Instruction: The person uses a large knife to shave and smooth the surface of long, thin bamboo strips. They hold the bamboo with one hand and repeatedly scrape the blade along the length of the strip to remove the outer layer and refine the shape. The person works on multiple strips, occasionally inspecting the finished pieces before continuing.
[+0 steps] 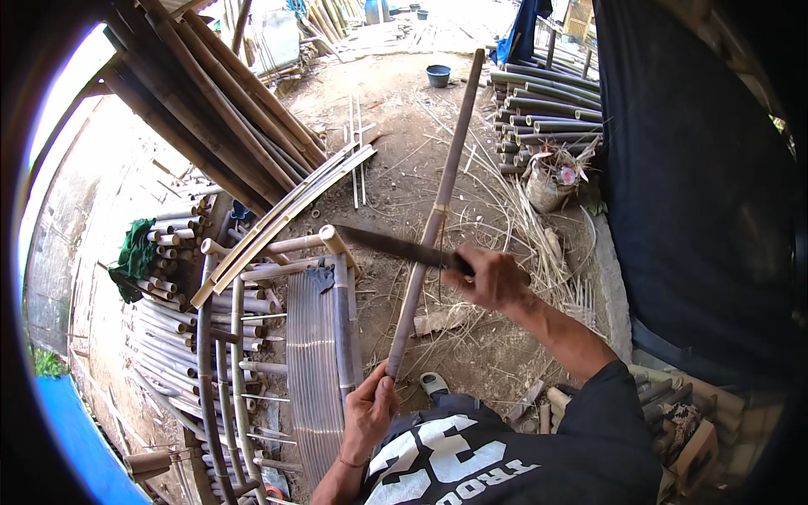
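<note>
My left hand is closed round the lower end of a long brown bamboo pole, which slants up and away to the right. A dark, long-bladed tool like a machete is gripped in my right hand, its blade pointing left. That blade crosses in front of the middle of the pole; whether the two touch, I cannot tell. Close to the left of the pole stands a bamboo frame with a ribbed slatted panel. A dark scrap of cloth hangs on its top corner.
Pale split bamboo strips lean across the frame. Stacked bamboo lengths and a stuffed sack line the right, beside a black sheet. Thick poles lean at upper left. Shavings litter the dirt; a bucket stands farther off.
</note>
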